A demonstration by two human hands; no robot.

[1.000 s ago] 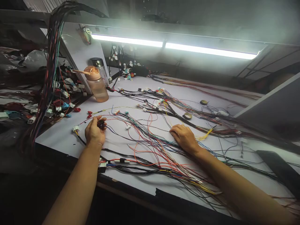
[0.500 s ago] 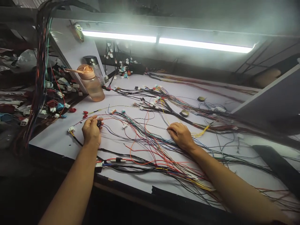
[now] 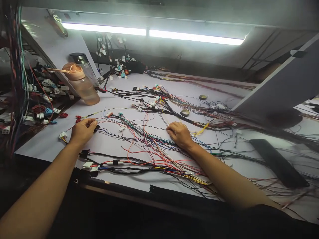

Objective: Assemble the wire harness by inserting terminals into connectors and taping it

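Note:
My left hand (image 3: 83, 132) is closed near the left of the table, and a small black connector (image 3: 97, 128) shows at its fingertips. Thin dark wires run right from that connector. Under the palm, the inner fingers are hidden. My right hand (image 3: 179, 135) rests over the spread wires (image 3: 149, 136), thumb and forefinger pinched on what looks like a thin dark wire (image 3: 163, 121). A white connector (image 3: 63, 135) lies just left of my left wrist. Between my hands lies another small white connector (image 3: 122, 129).
A water bottle (image 3: 86, 89) stands at the back left, beside hanging wires (image 3: 16, 76). Tape rolls (image 3: 184, 113) and taped harnesses (image 3: 174, 114) lie behind my right hand. A dark phone-like slab (image 3: 277, 162) is at right. White connectors (image 3: 91, 166) sit by the front edge.
The view has swung right, so everything appears further left. My left hand has shifted slightly left and turned palm down; the black connector stays by its fingertips. My right hand keeps its pinch.

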